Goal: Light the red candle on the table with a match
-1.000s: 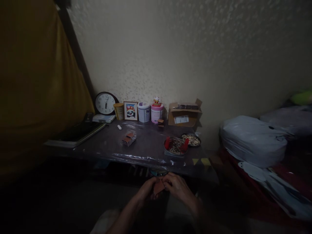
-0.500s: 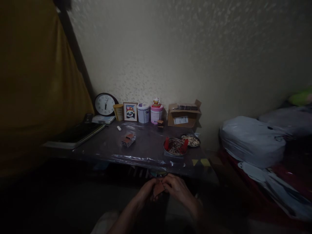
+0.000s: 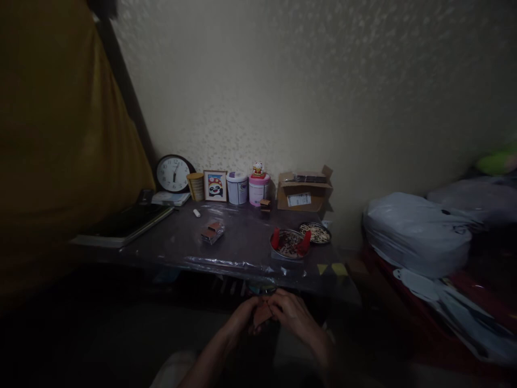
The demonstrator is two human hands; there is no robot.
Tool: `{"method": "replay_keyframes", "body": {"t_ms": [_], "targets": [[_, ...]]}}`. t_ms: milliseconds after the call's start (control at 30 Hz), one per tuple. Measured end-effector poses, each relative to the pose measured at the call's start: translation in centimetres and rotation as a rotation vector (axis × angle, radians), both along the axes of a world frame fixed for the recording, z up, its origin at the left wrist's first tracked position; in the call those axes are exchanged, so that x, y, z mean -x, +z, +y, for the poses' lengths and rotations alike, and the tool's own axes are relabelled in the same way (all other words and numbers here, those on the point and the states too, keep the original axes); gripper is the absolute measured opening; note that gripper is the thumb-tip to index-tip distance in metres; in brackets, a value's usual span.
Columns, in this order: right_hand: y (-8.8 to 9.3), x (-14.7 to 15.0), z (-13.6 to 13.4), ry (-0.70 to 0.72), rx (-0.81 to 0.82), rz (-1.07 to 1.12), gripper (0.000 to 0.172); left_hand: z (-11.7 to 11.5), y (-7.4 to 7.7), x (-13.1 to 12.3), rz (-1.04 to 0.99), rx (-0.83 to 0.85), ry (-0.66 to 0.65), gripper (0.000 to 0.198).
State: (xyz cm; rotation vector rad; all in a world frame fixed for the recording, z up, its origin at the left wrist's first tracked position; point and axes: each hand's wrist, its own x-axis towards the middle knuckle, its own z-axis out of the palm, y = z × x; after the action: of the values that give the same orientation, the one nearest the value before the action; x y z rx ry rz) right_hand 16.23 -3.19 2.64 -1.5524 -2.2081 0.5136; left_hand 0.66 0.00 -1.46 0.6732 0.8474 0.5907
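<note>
Just below the front of the table, both hands meet around a small flat reddish-brown piece (image 3: 263, 313); its exact kind is too dim to make out. My left hand (image 3: 244, 316) grips its left side. The fingers of my right hand (image 3: 294, 311) are closed on its upper right edge. On the tabletop beyond lies a clear wrapped pack (image 3: 212, 231) with brown blocks of a similar colour. A round tray (image 3: 289, 257) holding small dark bits and red pieces stands nearer the right, overlapping a second round tray (image 3: 316, 233) of pale thin sticks.
Along the wall stand a clock (image 3: 173, 173), a framed panda picture (image 3: 215, 186), two lidded tubs (image 3: 237, 188) and an open cardboard box (image 3: 299, 195). Yellow paper pieces (image 3: 339, 269) lie by the table's right corner. White bags (image 3: 418, 234) are piled at right.
Hands and the reddish-brown piece stay nearly where they were, with only slight finger movement. The whole view has shifted very slightly.
</note>
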Motion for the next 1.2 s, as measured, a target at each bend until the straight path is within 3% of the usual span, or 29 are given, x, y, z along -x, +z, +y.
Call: {"method": "replay_keyframes", "body": {"t_ms": [400,633,867,1200], "targets": [[-1.2,-0.3,0.3,-0.011,0.002,-0.002,0.011,-0.1,0.5,-0.3,0.138,-0.151,-0.046,0.039],[-0.8,-0.2,0.1,-0.015,0.017,-0.010,0.008,0.2,0.0,-0.5,0.185,-0.245,-0.043,0.038],[-0.3,-0.3,0.2,-0.021,-0.018,-0.042,0.013,0.3,-0.5,-0.3,0.130,-0.293,-0.016,0.041],[-0.8,-0.7,1.0,-0.056,-0.073,0.121,0.014,0.9,-0.8,-0.3,0.056,-0.252,-0.008,0.045]]}}
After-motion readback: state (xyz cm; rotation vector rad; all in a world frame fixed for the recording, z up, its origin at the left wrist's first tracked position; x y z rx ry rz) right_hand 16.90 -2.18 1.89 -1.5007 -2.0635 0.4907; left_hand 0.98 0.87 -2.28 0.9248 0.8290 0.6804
